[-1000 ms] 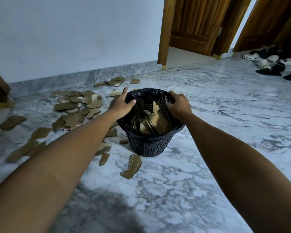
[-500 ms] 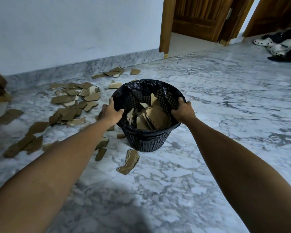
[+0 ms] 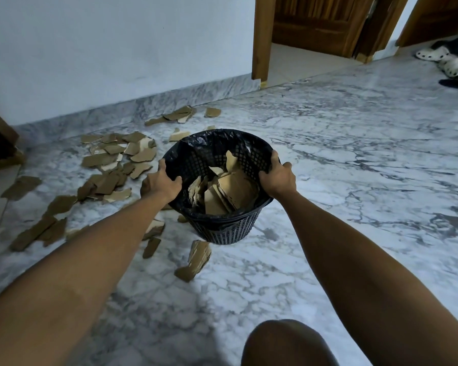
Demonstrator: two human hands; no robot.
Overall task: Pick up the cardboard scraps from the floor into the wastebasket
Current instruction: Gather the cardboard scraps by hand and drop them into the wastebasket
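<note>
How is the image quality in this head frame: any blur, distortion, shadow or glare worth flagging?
Head view: mostly sharp, wastebasket and floor scraps crisp; wide-angle stretch enlarges the forearms toward the lower corners; dim, soft light, a dark shadow on the marble floor near bottom centre; mild sheen on the floor at upper right, nothing blown out.

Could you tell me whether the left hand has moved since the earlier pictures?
Yes. Against the scrap pile, the left hand has drawn back toward the person, along the wastebasket rim to its near-left side.
</note>
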